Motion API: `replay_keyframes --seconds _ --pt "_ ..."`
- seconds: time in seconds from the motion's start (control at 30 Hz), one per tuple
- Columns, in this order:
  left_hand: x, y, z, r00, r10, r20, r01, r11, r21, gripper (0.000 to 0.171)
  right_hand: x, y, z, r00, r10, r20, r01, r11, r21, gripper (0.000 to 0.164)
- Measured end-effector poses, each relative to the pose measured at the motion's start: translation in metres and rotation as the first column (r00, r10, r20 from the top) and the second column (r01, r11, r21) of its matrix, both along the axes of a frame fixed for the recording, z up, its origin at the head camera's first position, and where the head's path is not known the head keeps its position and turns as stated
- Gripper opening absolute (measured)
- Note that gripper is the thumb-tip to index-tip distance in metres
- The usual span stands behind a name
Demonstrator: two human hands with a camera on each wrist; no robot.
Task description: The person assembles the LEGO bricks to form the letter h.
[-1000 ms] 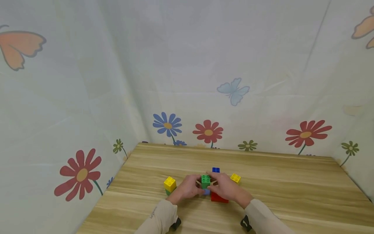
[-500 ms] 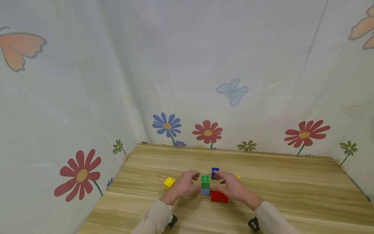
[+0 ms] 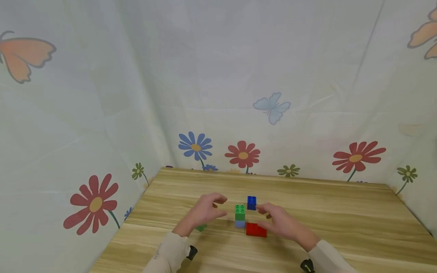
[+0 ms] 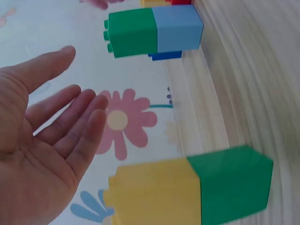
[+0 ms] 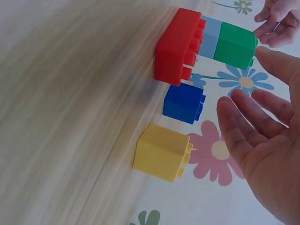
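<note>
A green block sits on a light blue block, forming a small stack on the table between the hands. My left hand is apart from it on the left, fingers relaxed and holding nothing. Below that hand stands a second stack, a yellow block on a green block, mostly covered in the head view. My right hand hovers with loose fingers over the red block, also holding nothing. Behind are a dark blue block and a yellow block, the latter mostly hidden by the right hand in the head view.
The wood-grain table runs back to a pale curtain printed with flowers and butterflies. Another curtain side rises along the table's left edge. Dark wrist straps show below the sleeves.
Both hands have let go of the green and light blue stack and moved apart, the left one leftward, the right one rightward. The stack stays standing.
</note>
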State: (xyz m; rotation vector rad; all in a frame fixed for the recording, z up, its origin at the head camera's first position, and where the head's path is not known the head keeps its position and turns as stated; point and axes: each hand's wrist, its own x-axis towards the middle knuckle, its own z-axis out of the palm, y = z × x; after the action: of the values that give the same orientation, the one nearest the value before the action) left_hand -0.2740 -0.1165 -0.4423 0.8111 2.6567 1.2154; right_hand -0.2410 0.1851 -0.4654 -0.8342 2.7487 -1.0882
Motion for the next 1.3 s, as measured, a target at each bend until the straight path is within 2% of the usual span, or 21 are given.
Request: replay_keyframes --seconds 0.13,0.23,0.37,0.53,0.77,1.07,1.3 --pt "-0.005 -0.013 0.002 0.998 -0.032 -0.048 0.033 0.999 0.009 0.039 0.003 0.003 -0.001 1.0 0.008 -0.012 -0.008 1.0 0.013 0.047" --pt "-0.008 -0.024 0.001 0.998 -0.029 -0.057 0.029 1.0 -0.004 0.041 0.004 0.005 -0.003 1.0 0.0 0.012 0.0 1.0 0.028 0.045" --pt "-0.012 -0.04 -0.005 0.999 -0.018 -0.03 0.017 1.0 -0.019 0.043 0.004 0.006 -0.005 0.999 -0.012 0.052 0.01 0.999 0.054 0.046" --pt "-0.015 -0.056 -0.011 0.999 -0.042 -0.022 0.041 0.999 -0.033 0.043 0.004 0.006 -0.008 0.999 0.004 0.049 -0.008 0.996 0.084 0.046" --pt "-0.018 -0.069 -0.016 0.997 -0.068 0.026 0.069 0.997 -0.046 0.049 0.003 0.004 -0.017 0.999 0.042 0.021 -0.044 0.992 0.115 0.045" --pt "-0.015 -0.082 -0.025 0.996 -0.081 0.029 0.082 0.996 -0.044 0.053 0.002 0.0 -0.021 0.999 0.018 0.03 -0.022 0.986 0.164 0.047" --pt "-0.014 -0.086 -0.028 0.994 -0.088 0.067 0.09 0.996 -0.027 0.058 -0.001 -0.002 -0.026 0.999 0.036 0.0 -0.035 0.98 0.194 0.048"
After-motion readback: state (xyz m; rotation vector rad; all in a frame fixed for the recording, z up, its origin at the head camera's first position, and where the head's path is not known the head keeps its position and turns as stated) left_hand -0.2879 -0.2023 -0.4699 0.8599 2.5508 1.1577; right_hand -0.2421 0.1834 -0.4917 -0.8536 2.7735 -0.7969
